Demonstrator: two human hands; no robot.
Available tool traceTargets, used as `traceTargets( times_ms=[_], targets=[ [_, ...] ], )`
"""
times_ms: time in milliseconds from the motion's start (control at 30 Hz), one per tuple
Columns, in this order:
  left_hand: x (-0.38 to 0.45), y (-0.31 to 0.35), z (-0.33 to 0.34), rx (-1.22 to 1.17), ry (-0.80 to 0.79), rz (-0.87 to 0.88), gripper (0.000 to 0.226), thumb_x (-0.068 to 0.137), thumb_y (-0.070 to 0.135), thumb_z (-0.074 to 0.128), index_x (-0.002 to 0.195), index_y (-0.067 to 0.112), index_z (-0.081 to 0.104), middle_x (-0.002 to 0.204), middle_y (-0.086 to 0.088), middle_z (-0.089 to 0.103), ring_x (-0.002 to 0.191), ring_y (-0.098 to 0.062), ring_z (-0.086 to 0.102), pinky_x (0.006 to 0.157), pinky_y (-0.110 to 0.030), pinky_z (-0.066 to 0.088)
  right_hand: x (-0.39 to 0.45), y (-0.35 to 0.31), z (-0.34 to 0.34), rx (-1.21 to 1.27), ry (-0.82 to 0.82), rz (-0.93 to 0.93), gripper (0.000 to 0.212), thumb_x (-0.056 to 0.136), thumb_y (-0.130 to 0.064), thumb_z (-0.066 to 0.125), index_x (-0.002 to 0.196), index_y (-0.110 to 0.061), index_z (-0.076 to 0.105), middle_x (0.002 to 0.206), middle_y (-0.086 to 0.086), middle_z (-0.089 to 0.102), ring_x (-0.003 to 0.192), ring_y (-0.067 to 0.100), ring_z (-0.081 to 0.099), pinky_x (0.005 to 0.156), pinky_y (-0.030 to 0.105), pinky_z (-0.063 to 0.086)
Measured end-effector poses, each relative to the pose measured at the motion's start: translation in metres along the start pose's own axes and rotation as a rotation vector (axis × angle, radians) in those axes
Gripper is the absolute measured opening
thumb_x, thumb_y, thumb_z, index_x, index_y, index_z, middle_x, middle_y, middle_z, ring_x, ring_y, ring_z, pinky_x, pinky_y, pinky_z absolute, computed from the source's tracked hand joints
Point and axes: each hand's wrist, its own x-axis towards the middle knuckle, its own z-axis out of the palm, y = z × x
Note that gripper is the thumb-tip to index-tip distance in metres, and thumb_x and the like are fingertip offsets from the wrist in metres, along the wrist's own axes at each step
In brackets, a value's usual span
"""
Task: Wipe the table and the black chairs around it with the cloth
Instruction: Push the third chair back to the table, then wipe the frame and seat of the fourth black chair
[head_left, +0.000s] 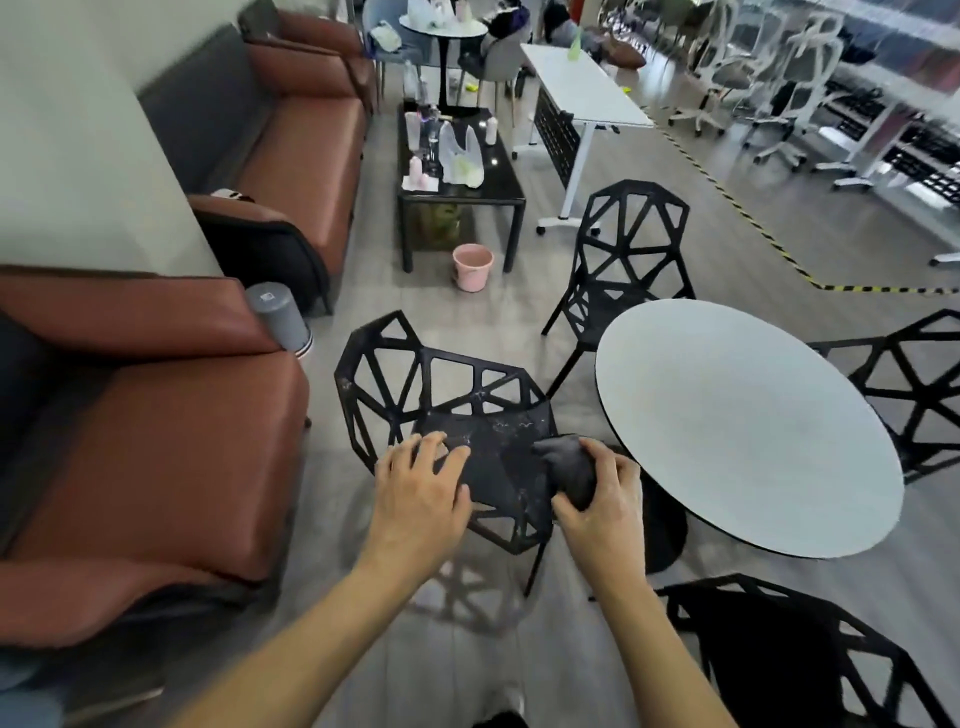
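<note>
Four black chairs stood around the round white surface (748, 426). The left hand (418, 496) lay flat with fingers spread on the seat of the nearest chair (441, 410), just left of the surface. The right hand (605, 501) gripped a bunched dark cloth (569, 465), pressing it on that seat's right edge, close to the surface's rim. Whitish marks showed on the seat between the hands. Another chair (626, 260) stood at the far side, a third (904, 384) at the right, a fourth (795, 654) nearest the person. A pink bucket (471, 267) sat on the floor beyond, beside a dark coffee table (457, 192). Brown sofas (156, 415) lined the left wall.
</note>
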Motion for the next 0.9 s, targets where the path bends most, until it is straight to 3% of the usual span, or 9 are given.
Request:
traceTargets(
  times_ms=[200, 400, 667, 800, 900],
  targets=[
    [0.031, -0.049, 0.014, -0.019, 0.005, -0.133, 0.039, 0.084, 0.032, 0.065, 0.123, 0.027, 0.060, 0.127, -0.005, 0.058, 0.120, -0.027, 0.050, 0.099, -0.049, 0.045, 0.061, -0.009, 0.055, -0.005, -0.089, -0.062, 0.069, 0.076, -0.019, 0.076, 0.137, -0.033, 0.047, 0.125, -0.002, 0.042, 0.116, 0.023, 0.049, 0.103, 0.050, 0.046],
    [0.089, -0.088, 0.043, 0.029, -0.060, -0.276, 0.036, 0.085, 0.030, 0.065, 0.120, 0.026, 0.060, 0.129, -0.005, 0.056, 0.121, -0.028, 0.051, 0.100, -0.048, 0.045, 0.153, 0.002, 0.121, -0.007, -0.241, -0.046, 0.070, 0.078, -0.024, 0.074, 0.140, -0.037, 0.043, 0.129, -0.004, 0.040, 0.119, 0.023, 0.048, 0.103, 0.050, 0.047],
    [0.147, -0.127, 0.120, 0.005, -0.194, -0.513, 0.038, 0.086, 0.027, 0.068, 0.124, 0.026, 0.060, 0.137, -0.009, 0.052, 0.122, -0.032, 0.051, 0.095, -0.050, 0.048, 0.291, 0.042, 0.225, -0.136, -0.384, -0.105, 0.068, 0.078, -0.025, 0.073, 0.140, -0.030, 0.046, 0.128, 0.005, 0.046, 0.117, 0.030, 0.048, 0.107, 0.049, 0.042],
    [0.137, -0.128, 0.170, -0.022, -0.221, -0.627, 0.049, 0.087, 0.024, 0.069, 0.135, 0.022, 0.058, 0.148, -0.016, 0.040, 0.130, -0.037, 0.044, 0.102, -0.053, 0.045, 0.333, 0.071, 0.280, -0.249, -0.514, -0.120, 0.064, 0.079, -0.028, 0.071, 0.138, -0.028, 0.047, 0.129, 0.008, 0.046, 0.119, 0.033, 0.047, 0.107, 0.046, 0.039],
    [0.127, -0.127, 0.198, -0.066, -0.202, -0.704, 0.061, 0.085, 0.018, 0.071, 0.143, 0.019, 0.050, 0.160, -0.020, 0.020, 0.136, -0.043, 0.037, 0.106, -0.057, 0.042, 0.359, 0.092, 0.326, -0.317, -0.599, -0.147, 0.065, 0.078, -0.029, 0.071, 0.138, -0.025, 0.047, 0.130, 0.009, 0.047, 0.117, 0.035, 0.047, 0.104, 0.045, 0.037]
  ],
)
